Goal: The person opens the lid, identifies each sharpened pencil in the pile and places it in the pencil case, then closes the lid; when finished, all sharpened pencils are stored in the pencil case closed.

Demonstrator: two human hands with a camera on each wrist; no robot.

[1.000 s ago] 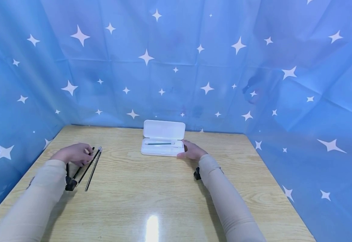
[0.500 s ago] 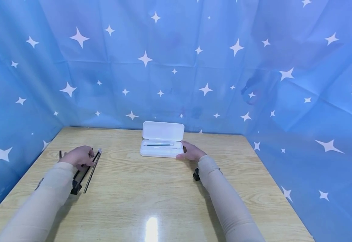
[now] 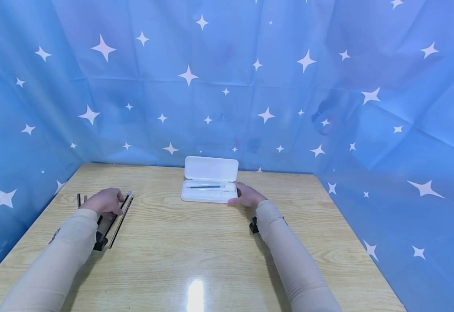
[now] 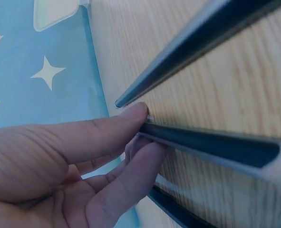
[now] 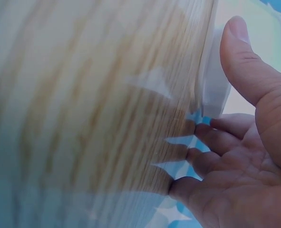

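Left hand (image 3: pixel 103 202): covers the pens' (image 3: pixel 118 216) far ends; count uncertain. Right hand (image 3: pixel 247 196): fingers hidden behind case (image 3: pixel 209 186) end. Item in case: too small to identify. Right wrist view: tabletop (image 5: pixel 83 104) blurred, case cut off.

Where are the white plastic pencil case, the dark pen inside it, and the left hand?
white plastic pencil case (image 3: pixel 211 168), head view, on its open lid.
dark pen (image 3: pixel 205 186), head view, on its barrel.
left hand (image 3: pixel 102 201), head view, on its back.

Recording booth: star-printed blue backdrop (image 3: pixel 227 78), wooden table (image 3: pixel 195 242).
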